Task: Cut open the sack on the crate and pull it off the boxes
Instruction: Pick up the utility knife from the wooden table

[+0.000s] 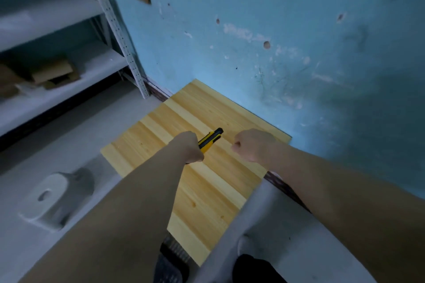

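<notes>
The left hand [187, 147] grips a yellow-and-black utility knife [210, 141], whose long axis points toward the upper right of the frame. The right hand [251, 145], just right of its tip, is a fist holding nothing. Beneath lies a pale wooden board [207, 190] against a blue wall [276, 30]. Neither the sack nor the crate is in view.

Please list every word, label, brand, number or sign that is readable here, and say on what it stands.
No text can be read. The yellow and black utility knife in the left hand shows no legible marking; the cardboard pieces on the shelf are too blurred to tell.
</notes>
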